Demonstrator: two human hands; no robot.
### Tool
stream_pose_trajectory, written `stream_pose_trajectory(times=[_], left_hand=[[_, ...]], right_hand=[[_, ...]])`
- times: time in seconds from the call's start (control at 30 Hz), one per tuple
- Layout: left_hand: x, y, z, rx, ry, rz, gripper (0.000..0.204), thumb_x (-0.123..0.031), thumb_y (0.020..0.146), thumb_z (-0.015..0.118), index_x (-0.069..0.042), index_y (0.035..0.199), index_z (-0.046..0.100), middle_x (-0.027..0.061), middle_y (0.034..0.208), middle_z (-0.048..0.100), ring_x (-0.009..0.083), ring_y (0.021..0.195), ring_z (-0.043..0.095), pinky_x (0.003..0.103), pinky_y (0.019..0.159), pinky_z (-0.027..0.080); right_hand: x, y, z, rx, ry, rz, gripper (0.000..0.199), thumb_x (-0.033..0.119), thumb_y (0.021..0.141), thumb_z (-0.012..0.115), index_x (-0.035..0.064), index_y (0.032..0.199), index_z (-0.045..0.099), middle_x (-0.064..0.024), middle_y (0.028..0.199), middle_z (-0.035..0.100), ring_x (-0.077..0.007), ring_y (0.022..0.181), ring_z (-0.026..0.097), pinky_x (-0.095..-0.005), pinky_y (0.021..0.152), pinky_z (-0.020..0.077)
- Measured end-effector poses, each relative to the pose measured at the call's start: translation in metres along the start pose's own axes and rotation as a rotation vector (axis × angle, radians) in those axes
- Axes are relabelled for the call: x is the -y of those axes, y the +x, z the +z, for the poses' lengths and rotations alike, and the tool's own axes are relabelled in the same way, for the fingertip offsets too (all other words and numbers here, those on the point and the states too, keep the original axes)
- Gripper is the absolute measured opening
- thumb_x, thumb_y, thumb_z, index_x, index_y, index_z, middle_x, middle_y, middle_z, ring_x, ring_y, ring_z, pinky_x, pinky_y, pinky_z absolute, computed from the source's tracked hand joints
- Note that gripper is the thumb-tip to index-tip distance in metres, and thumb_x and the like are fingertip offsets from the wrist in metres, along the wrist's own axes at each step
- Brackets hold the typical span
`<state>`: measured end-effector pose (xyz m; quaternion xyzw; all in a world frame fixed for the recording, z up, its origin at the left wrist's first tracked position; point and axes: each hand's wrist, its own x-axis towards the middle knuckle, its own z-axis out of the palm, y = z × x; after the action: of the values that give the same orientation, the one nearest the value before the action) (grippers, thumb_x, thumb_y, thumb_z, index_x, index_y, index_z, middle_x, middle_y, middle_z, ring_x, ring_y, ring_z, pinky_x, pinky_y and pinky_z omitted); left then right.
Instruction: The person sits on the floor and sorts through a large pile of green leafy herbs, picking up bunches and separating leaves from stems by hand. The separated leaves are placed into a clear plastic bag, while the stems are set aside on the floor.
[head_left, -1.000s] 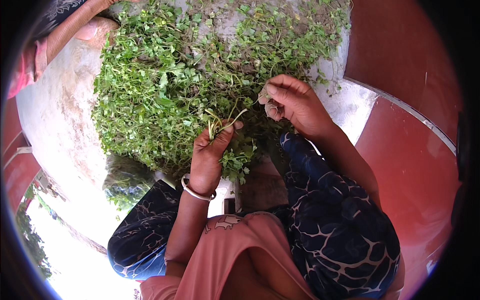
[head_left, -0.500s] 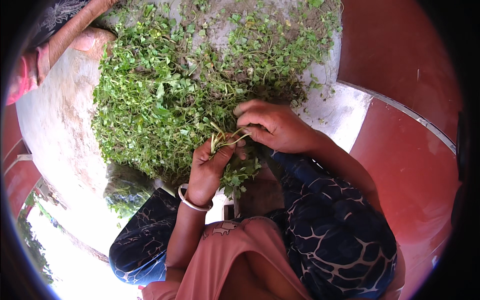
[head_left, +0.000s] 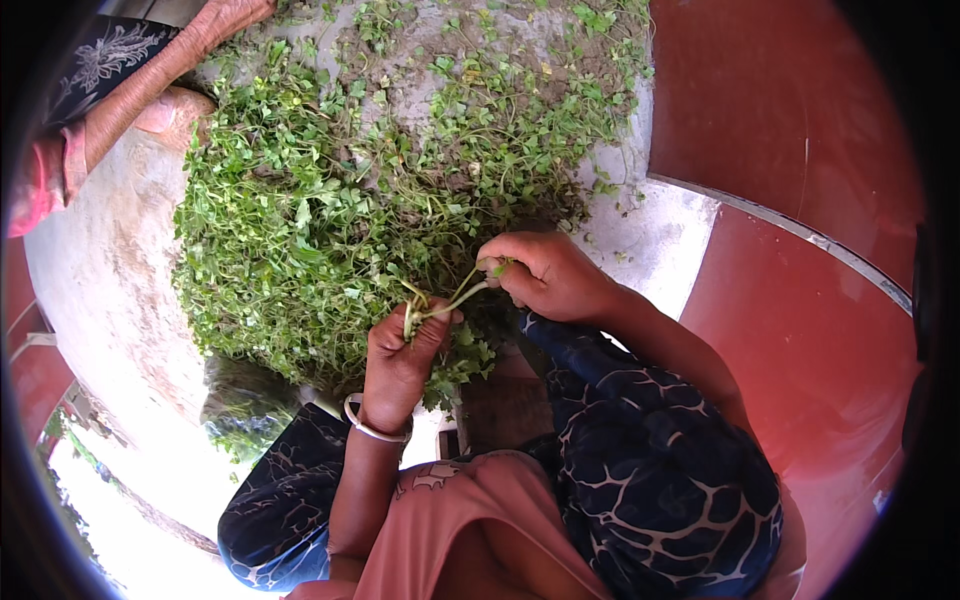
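Observation:
My left hand [head_left: 398,352] is closed around a small bunch of leafy herbs, its pale stems [head_left: 409,318] standing out above the thumb. The bunch's green leaves [head_left: 466,362] hang below that hand, over my lap. To the right, my right hand [head_left: 562,281] pinches the ends of a couple of herb stems [head_left: 462,297] stretching across from the left fist. A bit of green shows at its fingertips. Just beyond both hands spreads a broad heap of loose leafy herbs [head_left: 290,215], tangled and partly soiled.
A clear plastic bag [head_left: 243,400] with greens inside lies by my left knee. Another person's arm [head_left: 150,100] reaches in at the upper left. Loose soil and scattered sprigs [head_left: 520,75] cover the far ground. Red panels [head_left: 800,330] stand along the right.
My right hand has drawn away to the right from my left, and the stems between them are now stretched longer. The view has shifted slightly.

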<state>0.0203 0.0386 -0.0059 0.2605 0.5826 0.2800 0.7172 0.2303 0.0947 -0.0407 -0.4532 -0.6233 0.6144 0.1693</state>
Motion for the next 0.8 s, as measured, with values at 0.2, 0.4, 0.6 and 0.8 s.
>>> stream_pose_trajectory(times=[0.2, 0.4, 0.6, 0.8], left_hand=[[-0.01, -0.006, 0.003, -0.04, -0.1, 0.072, 0.016, -0.019, 0.091, 0.059, -0.003, 0.09, 0.063, -0.0018, 0.076, 0.058, 0.0056, 0.064, 0.047, 0.021, 0.058, 0.037], [-0.031, -0.002, 0.001, -0.341, -0.326, 0.135, 0.024, -0.031, 0.092, 0.055, -0.009, 0.084, 0.056, -0.0041, 0.061, 0.041, 0.006, 0.055, 0.036, 0.022, 0.049, 0.028], [-0.025, -0.003, 0.003, -0.296, -0.392, 0.069, 0.023, -0.03, 0.093, 0.055, -0.008, 0.087, 0.056, -0.003, 0.061, 0.042, 0.0071, 0.056, 0.036, 0.022, 0.052, 0.027], [-0.013, 0.002, -0.001, -0.238, -0.408, 0.028, 0.024, -0.028, 0.093, 0.056, -0.005, 0.088, 0.059, -0.0021, 0.065, 0.049, 0.0076, 0.06, 0.043, 0.023, 0.056, 0.033]], right_hand=[[0.002, 0.003, -0.001, -0.106, 0.641, 0.374, 0.019, 0.011, 0.095, 0.043, 0.0001, 0.101, 0.057, -0.0068, 0.082, 0.062, -0.0071, 0.055, 0.054, -0.0215, 0.051, 0.0442], [0.002, -0.002, -0.012, -0.234, -0.465, -0.091, 0.016, 0.02, 0.088, 0.057, 0.0093, 0.1, 0.059, -0.0087, 0.088, 0.061, -0.0261, 0.062, 0.06, -0.0351, 0.056, 0.049], [-0.001, 0.059, -0.045, -0.439, -0.815, -0.076, 0.016, 0.018, 0.084, 0.061, 0.0092, 0.098, 0.06, -0.0074, 0.087, 0.057, -0.028, 0.07, 0.061, -0.0373, 0.06, 0.0484], [-0.016, 0.087, -0.036, -0.398, -1.116, -0.219, 0.007, 0.007, 0.07, 0.061, 0.0071, 0.077, 0.057, -0.0107, 0.082, 0.056, -0.0238, 0.058, 0.062, -0.0352, 0.048, 0.05]])
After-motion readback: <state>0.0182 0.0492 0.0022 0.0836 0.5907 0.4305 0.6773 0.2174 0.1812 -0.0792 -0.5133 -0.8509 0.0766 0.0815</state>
